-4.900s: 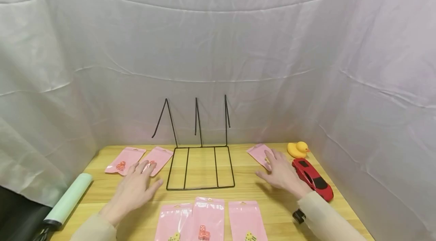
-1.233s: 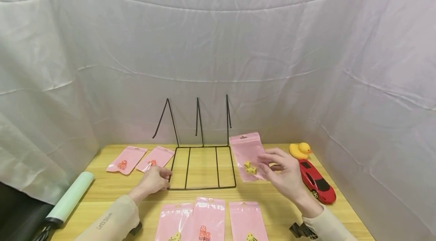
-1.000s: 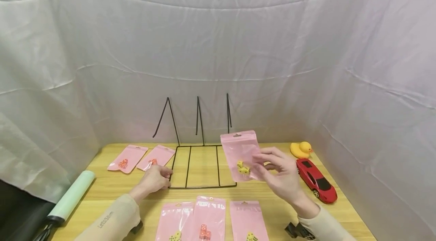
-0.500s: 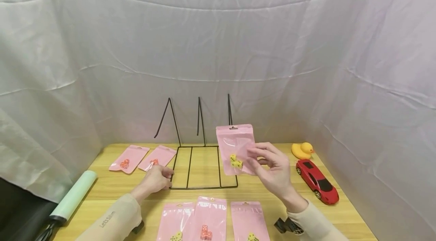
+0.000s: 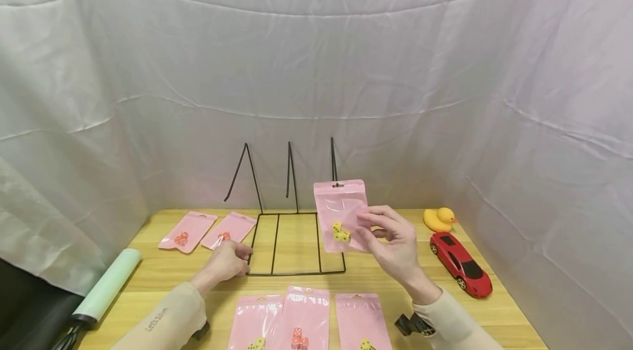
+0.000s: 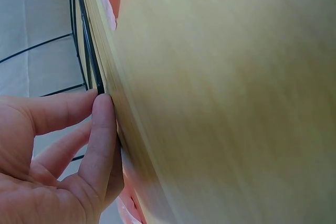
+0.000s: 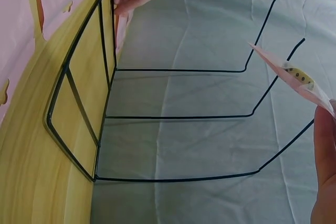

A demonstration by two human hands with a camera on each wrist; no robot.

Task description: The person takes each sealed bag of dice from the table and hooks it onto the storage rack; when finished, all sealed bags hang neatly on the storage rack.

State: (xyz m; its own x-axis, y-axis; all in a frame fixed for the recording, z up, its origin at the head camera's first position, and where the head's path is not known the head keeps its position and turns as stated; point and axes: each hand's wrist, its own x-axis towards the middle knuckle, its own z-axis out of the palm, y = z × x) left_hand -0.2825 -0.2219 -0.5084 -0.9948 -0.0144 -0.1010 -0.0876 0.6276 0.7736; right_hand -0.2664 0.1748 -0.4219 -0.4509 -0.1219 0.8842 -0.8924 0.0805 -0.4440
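A black wire rack [image 5: 296, 273] stands on the table with three upright prongs, each bent forward at the top into an arm. My left hand [image 5: 225, 261] pinches the left side of its base; the left wrist view shows thumb and finger [image 6: 105, 124] on the wire. My right hand [image 5: 393, 240] pinches the right edge of a pink zip bag [image 5: 338, 210] with yellow dice [image 5: 341, 233] inside, raised upright in front of the rack's right prong [image 5: 333, 157]. The bag's hang hole overlaps that prong's arm in the head view. In the right wrist view, the bag [image 7: 281, 69] appears edge-on.
Two pink bags with red dice [image 5: 188, 229] lie left of the rack. Three more pink bags [image 5: 309, 311] lie along the front. A yellow rubber duck [image 5: 439, 220] and red toy car [image 5: 461, 265] are at right, a mint-green cylinder [image 5: 109, 284] at left. Grey cloth [image 5: 316, 75] hangs behind.
My right hand picked the bag up off the table at right and carried it left and up to the right prong. My left hand came to the rack's base and has stayed there.
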